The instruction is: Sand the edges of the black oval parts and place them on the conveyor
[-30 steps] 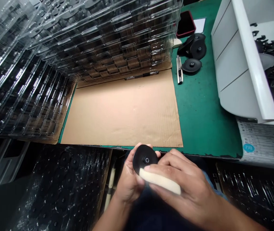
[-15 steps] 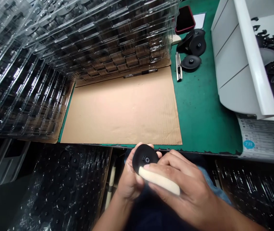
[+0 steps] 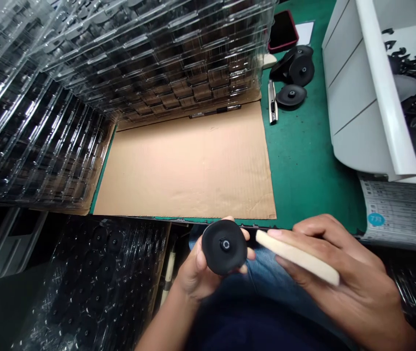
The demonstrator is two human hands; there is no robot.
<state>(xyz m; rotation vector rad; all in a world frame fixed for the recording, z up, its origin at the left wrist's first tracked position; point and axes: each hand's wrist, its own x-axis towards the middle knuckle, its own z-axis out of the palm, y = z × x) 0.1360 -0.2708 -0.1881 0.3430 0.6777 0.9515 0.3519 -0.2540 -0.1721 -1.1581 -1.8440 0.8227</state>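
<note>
A round black disc (image 3: pixel 224 247) with a small ring at its centre faces the camera just below the table's front edge. The fingers of my left hand (image 3: pixel 200 273) are wrapped round it from below and behind. To its right, my right hand (image 3: pixel 347 273) holds a pale cream block (image 3: pixel 297 256) between thumb and fingers. The block and the disc are apart. Behind both hands lies a flat sheet of cardboard (image 3: pixel 189 170) with a black pen (image 3: pixel 215 111) along its back edge.
Clear plastic trays (image 3: pixel 157 53) are stacked at the back and left. On the green table (image 3: pixel 299 161) lie a cutter knife (image 3: pixel 272 102) and several black discs (image 3: pixel 291 96). A white bin (image 3: pixel 361 97) with black parts stands right. More trays (image 3: pixel 94 287) lie lower left.
My right hand has moved right with the cream block, away from the disc, which the block was touching or overlapping. The disc in my left hand is turned more toward the camera.
</note>
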